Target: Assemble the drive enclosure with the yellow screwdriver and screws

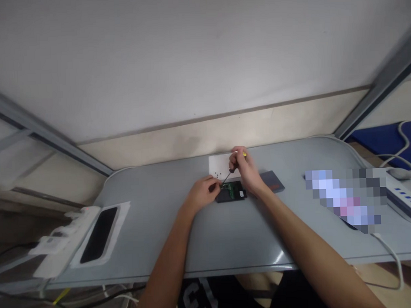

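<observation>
A flat black device with an exposed green circuit board (232, 192) lies on the grey table. My right hand (245, 168) is closed around a screwdriver (231, 170) with yellow on its handle. Its thin shaft slants down and left to the board's upper left part. At that same corner, the bent fingers of my left hand (206, 191) grip the device's edge beside the screwdriver tip; their exact hold is partly hidden. Several small dark screws (217, 175) rest on a white sheet (216, 162) just behind the device. A dark grey flat panel (273, 181) sits partly behind my right wrist.
A black phone (99, 235) lies on white paper at the left, beside a white power strip (69, 242) with plugs. At the right are a blurred-out phone (342, 198) and another white power strip (407, 201) with cables. A wall (225, 128) borders the table's back.
</observation>
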A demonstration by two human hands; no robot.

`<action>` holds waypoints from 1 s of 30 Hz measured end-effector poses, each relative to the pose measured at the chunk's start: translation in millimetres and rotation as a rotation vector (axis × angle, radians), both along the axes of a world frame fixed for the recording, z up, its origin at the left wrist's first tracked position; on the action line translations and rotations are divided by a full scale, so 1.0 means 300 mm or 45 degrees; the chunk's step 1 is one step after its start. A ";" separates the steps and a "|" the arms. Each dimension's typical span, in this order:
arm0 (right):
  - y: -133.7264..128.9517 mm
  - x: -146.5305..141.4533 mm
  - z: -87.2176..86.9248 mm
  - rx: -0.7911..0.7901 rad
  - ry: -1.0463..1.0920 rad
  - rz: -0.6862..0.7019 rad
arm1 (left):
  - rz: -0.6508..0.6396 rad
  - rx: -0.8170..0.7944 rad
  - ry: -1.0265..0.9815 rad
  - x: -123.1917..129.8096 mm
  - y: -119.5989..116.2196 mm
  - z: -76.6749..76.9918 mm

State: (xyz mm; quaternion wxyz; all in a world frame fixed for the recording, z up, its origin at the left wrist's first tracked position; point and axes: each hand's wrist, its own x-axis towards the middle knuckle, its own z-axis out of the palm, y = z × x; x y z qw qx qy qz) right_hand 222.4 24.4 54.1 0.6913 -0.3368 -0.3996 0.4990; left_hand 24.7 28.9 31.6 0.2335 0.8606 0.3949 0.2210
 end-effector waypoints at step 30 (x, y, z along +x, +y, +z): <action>0.005 0.004 -0.030 0.142 -0.254 -0.164 | -0.008 0.036 0.016 0.002 -0.007 0.007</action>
